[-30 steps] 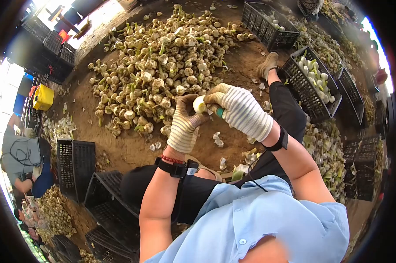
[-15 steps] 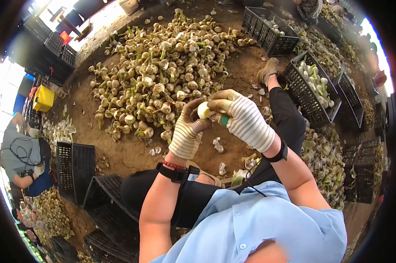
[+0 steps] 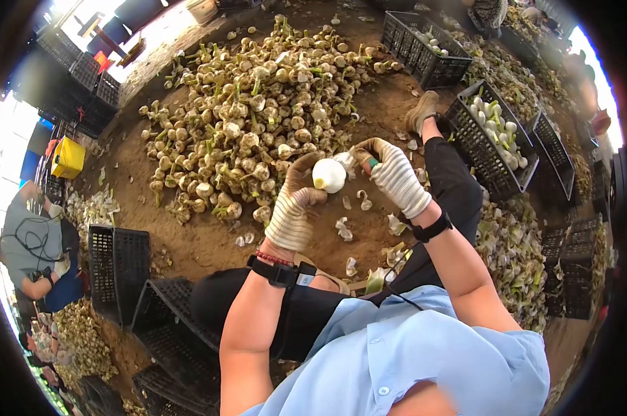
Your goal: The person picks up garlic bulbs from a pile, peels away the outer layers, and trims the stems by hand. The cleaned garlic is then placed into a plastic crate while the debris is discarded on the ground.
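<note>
A peeled white garlic bulb point(image 3: 329, 177) sits in the fingers of my left hand point(image 3: 292, 208), its yellowish root end toward me. My right hand point(image 3: 395, 179) is just to the right of the bulb, fingers pinched on a pale strip of garlic skin point(image 3: 345, 161) beside the bulb. Both hands wear striped, soiled work gloves, and a green band wraps one right finger. Beyond them lies a large heap of unpeeled garlic point(image 3: 251, 118) with short cut stems.
At right, a black crate point(image 3: 490, 149) holds cleaned white bulbs; another crate point(image 3: 424, 59) stands farther back. Peel scraps point(image 3: 511, 256) pile along my right. Black crates point(image 3: 119, 274) stand at my left, near another person point(image 3: 32, 243). A yellow container point(image 3: 68, 157) is behind them.
Skin has come away from the bulb, which now shows more white surface. My right hand has moved off to the right with a strip of skin, while my left keeps the bulb.
</note>
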The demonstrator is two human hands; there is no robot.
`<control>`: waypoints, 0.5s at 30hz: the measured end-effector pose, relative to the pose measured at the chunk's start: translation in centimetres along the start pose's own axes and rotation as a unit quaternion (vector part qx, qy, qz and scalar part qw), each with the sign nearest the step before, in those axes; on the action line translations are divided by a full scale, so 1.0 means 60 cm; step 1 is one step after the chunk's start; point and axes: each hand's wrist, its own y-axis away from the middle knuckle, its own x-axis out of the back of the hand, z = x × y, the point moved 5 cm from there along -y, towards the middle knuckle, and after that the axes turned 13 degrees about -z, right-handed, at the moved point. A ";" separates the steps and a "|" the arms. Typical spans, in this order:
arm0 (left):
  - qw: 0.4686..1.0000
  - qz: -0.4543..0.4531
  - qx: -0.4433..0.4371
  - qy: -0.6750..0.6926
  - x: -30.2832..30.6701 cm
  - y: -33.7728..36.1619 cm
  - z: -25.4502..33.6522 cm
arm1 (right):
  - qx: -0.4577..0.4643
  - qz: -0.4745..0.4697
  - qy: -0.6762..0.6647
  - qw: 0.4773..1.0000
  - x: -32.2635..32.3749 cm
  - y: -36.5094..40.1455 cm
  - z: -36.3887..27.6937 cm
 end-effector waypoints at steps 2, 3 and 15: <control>1.000 0.011 -0.002 0.008 -0.002 0.003 -0.001 | 0.017 -0.008 -0.055 0.998 -0.001 0.007 0.010; 0.999 0.028 0.023 0.021 -0.002 0.005 -0.006 | 0.030 -0.017 -0.114 0.993 -0.005 0.014 0.017; 0.996 0.035 0.073 -0.041 -0.024 0.005 -0.012 | 0.080 -0.003 0.083 0.993 0.004 0.047 -0.013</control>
